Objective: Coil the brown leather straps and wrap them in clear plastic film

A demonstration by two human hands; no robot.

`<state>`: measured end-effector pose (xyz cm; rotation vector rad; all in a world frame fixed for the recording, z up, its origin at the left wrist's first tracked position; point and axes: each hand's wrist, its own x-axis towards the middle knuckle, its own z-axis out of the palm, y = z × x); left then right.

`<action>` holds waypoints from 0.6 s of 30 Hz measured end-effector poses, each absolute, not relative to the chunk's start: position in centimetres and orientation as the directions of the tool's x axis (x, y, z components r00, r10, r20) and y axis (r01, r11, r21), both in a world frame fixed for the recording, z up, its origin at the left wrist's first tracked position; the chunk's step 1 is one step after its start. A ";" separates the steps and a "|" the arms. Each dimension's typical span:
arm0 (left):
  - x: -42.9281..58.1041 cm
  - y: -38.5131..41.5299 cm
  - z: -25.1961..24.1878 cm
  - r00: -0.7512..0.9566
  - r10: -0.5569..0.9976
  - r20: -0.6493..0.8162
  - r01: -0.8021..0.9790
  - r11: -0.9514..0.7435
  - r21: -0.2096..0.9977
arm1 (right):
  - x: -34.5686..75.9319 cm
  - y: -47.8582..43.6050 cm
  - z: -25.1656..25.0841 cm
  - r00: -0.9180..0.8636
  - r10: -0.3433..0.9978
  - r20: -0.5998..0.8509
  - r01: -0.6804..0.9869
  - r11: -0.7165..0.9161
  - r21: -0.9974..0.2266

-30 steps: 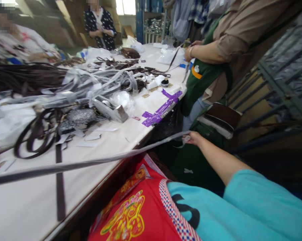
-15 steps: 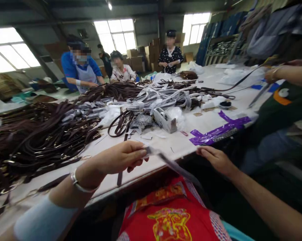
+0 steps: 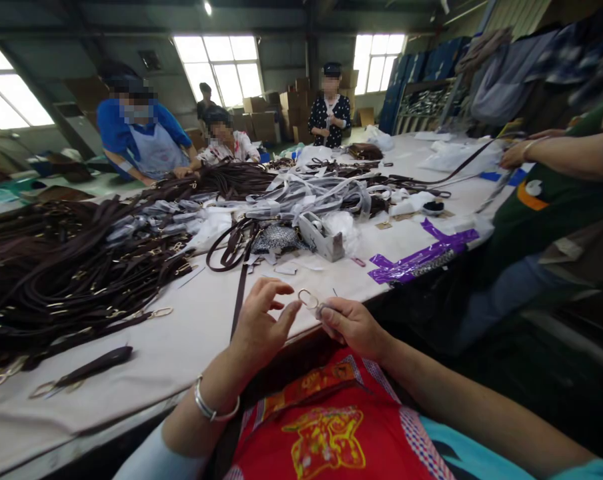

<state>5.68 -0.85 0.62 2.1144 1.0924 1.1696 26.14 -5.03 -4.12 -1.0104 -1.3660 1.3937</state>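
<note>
My right hand (image 3: 354,327) is closed around the end of a strap with a gold oval metal ring (image 3: 308,299) that sticks out to the left of the fingertips. Most of that strap is hidden by the hand; the bit at the fingers looks greyish. Just left of the ring is my left hand (image 3: 267,317), its thumb and fingers apart with nothing between them. The left thumb tip comes close to the ring; whether they touch I cannot tell. A dark strap (image 3: 239,293) lies on the table behind the left hand.
Piled brown straps (image 3: 81,267) cover the table's left side. Plastic-wrapped straps (image 3: 311,190), a tape dispenser (image 3: 324,237) and purple plastic (image 3: 416,259) lie ahead. A short strap piece (image 3: 99,363) is at near left. Co-workers stand across the table and at the right.
My left hand has let go of the greyish strap and opened. My right hand has come in leftward and now holds a strap end with the gold ring. The view has shifted slightly.
</note>
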 end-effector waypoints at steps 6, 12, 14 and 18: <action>7.9 -2.4 -1.5 0.298 0.882 0.366 0.351 -0.457 0.817 | 25.8 -5.2 -3.9 -0.236 0.960 0.149 0.127 0.183 -0.975; 7.4 -2.4 -0.5 0.326 0.772 0.546 0.504 -0.631 0.590 | 25.8 -5.1 -4.1 -0.255 0.952 0.169 0.243 0.233 -0.942; 7.3 -2.5 0.0 0.467 0.649 0.600 0.583 -0.737 0.342 | 25.4 -5.0 -3.9 -0.291 0.944 0.158 0.238 0.231 -0.943; 7.2 -2.3 -0.6 0.780 0.560 0.279 0.543 -0.828 0.143 | 25.0 -4.9 -3.5 -0.403 0.914 0.042 0.000 0.046 -0.999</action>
